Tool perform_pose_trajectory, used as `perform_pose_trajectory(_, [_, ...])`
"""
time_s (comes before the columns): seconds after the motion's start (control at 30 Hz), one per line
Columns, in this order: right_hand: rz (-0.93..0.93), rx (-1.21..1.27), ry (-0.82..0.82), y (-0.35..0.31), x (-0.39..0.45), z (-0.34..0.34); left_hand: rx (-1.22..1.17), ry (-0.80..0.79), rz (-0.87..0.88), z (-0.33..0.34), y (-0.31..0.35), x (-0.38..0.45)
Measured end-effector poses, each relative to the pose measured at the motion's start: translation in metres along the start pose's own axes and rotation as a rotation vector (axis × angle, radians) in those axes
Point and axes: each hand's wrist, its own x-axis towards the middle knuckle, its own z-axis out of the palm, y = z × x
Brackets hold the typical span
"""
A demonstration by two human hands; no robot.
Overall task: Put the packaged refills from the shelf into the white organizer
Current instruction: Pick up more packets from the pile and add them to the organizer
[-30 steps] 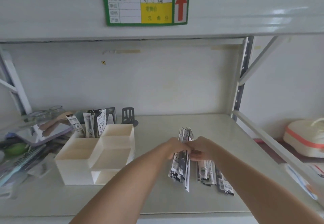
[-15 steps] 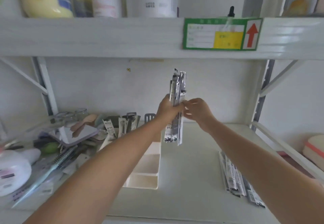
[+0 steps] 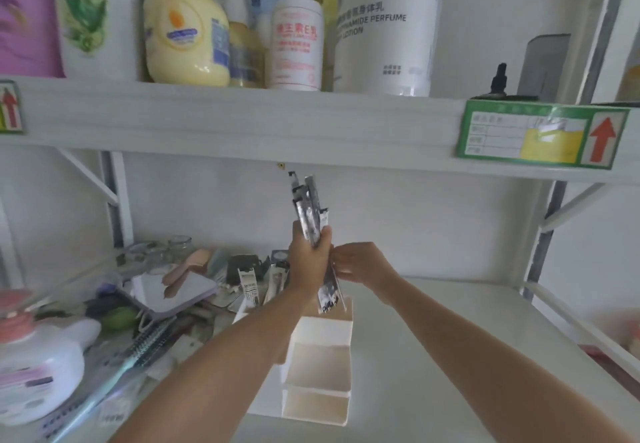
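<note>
The white organizer (image 3: 320, 366) is set on the lower shelf (image 3: 433, 356), and all positions are given relative to it. Its stepped compartments nearest the camera are seen open and white inside; the rear compartment is partly hidden by the left arm, and several packaged refills (image 3: 250, 285) are stood upright just behind and left of it. A bundle of packaged refills (image 3: 309, 221) is held upright directly above the rear of the organizer, its lower ends just over the back rim. The packages are long, narrow sleeves, printed in black, grey and white. The left hand (image 3: 308, 262) is clamped around the middle of the bundle. The right hand (image 3: 360, 262) is pinched on the bundle's lower edge. Clutter is spread left of the organizer.
</note>
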Motion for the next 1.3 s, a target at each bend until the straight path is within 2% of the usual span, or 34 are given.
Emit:
perform_pose_trajectory(0.1, [0.0,0.172,-0.083,-0.002,0.001,0.001,0.104,-0.02,0.088,-0.003,0.004,0.004])
perform_pose_trajectory(0.17, [0.029,0.127,-0.121,0.006,0.003,0.004,0.164,-0.04,0.102,-0.004,-0.004,0.0])
perform_pose_trajectory(0.23, [0.06,0.018,-0.1,0.019,0.006,0.006,0.178,-0.043,0.068,-0.003,-0.014,-0.01])
perform_pose_trajectory(0.33, [0.064,-0.174,-0.082,0.034,0.009,0.001,0.094,-0.04,-0.111,0.0,-0.032,-0.022])
perform_pose_trajectory(0.43, [0.037,-0.488,-0.149,0.041,0.008,-0.001,0.069,-0.126,-0.214,0.0,-0.039,-0.029])
perform_pose_trajectory(0.53, [-0.015,-0.686,-0.132,0.04,0.005,0.004,0.117,-0.24,-0.272,-0.004,-0.034,-0.028])
perform_pose_trajectory(0.67, [-0.009,-0.69,-0.122,0.04,0.006,0.002,0.178,-0.288,-0.184,-0.018,-0.026,-0.021])
perform_pose_trajectory(0.83, [0.029,-0.539,-0.133,0.034,-0.003,0.002,0.117,-0.284,-0.115,-0.028,-0.004,-0.01])
perform_pose_trajectory(0.93, [0.065,-0.562,-0.117,0.042,-0.003,0.008,0.207,-0.325,-0.083,-0.025,0.0,-0.008])
perform_pose_trajectory(1.1, [0.064,-0.828,-0.061,0.042,-0.013,0.02,0.228,-0.317,-0.197,-0.02,-0.003,-0.017])
perform_pose_trajectory(1.23, [0.101,-0.726,-0.05,0.045,-0.018,0.017,0.189,-0.317,-0.29,-0.021,-0.003,-0.027])
perform_pose_trajectory(1.3, [0.11,-0.734,-0.049,0.049,-0.02,0.013,0.2,-0.345,-0.275,-0.022,-0.005,-0.031])
